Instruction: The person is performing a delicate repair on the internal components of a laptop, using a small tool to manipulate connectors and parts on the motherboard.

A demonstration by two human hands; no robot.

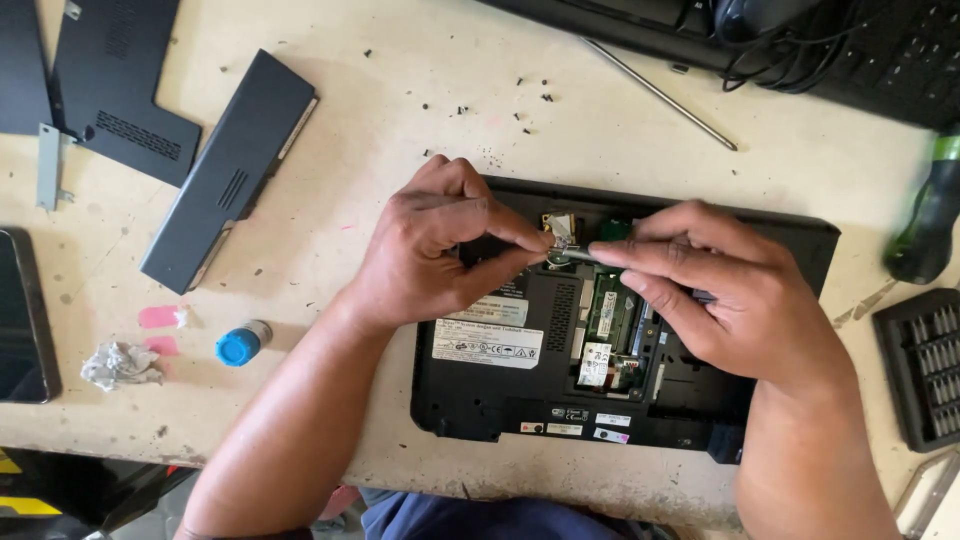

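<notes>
On the table [640,130], seen from the head camera, an opened black laptop [500,400] lies bottom up, and everything else is placed from it. Over its upper middle, the left hand [425,255] pinches a small metal bracket [558,230] between thumb and forefinger. The right hand [735,290] comes in from the laptop's right side, fingers closed around the shaft of a thin screwdriver [578,254] whose tip meets the bracket. Just below the bracket a green memory card [612,305] sits bare in its bay.

The likeliest mishap, as I judge it, is the tip slipping off the bracket and scraping the memory card or the board beside it, since both hands crowd one small spot. A freed screw could also drop into the open bay, or roll among the loose screws [525,110] scattered above the laptop.

Room is fair. Left of the laptop, a battery [232,170] and a blue bottle cap [237,346] lie well apart from it, with bare table between. Above it a long metal rod [660,95] and a keyboard [890,50] lie clear. To its right, a bit case [925,365] and a green-handled tool [930,215] sit near the right forearm. The laptop's lower edge lies close to the table's front edge.
</notes>
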